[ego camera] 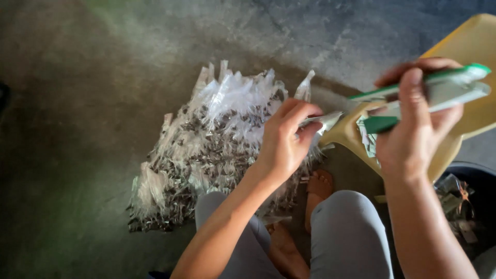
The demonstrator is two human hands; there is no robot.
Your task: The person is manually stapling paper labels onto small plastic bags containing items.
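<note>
While the person sits low over a grey concrete floor (67, 129), a big heap of small clear packets (206, 150) lies on it, to the left of and beyond both hands. Each packet holds something dark, and the plastic tops stand up white and shiny. I judge that this heap is the finished part of the work, and it is already large.

The left hand (284, 139) is closed in a pinch on one thin clear packet (323, 121), which points out to the right from the fingertips, towards the other hand. The right hand (416, 126) is closed around a flat stack of green and white cards (439, 88); the stack sticks out to the right beyond the fingers and is blurred, so I cannot tell its print. Under this grip some more green and white pieces (369, 137) lie on a yellow plastic stool (475, 46). Below the right forearm a dark bin (465, 196) holds crumpled scraps. How much is left, the view does not show clearly.
</note>
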